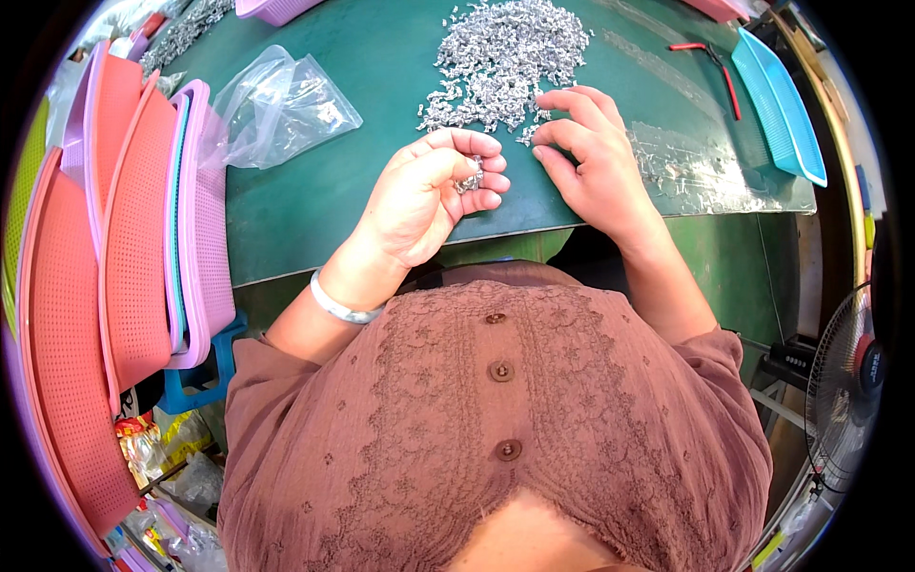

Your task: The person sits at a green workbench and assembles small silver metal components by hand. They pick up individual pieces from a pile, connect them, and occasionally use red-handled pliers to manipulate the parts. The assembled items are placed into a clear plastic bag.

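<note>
Left grip: the left grip point(429, 195) has its fingers curled around a few small silvery metal pieces point(469, 177), palm turned inward, probably cupped so that the loose bits stay together.
Right grip: the right grip point(593, 157) is bent low, fingertips at the near fringe of the heap; whether it pinches a piece, I cannot tell.
Heap: a loose silvery heap of small metal pieces point(515, 48) lies just beyond both grips, seemingly placed for short reaches.
Near edge: the green, smooth-topped surface point(391, 76) ends just bodyward of the grips, so dropped bits could fall off.
Left room: bare green separates the left grip from a clear, crumpled plastic bag point(291, 110).
Right room: red-handled pliers point(732, 93) and a light-blue plastic tray point(777, 105) sit well apart from the right grip.
</note>
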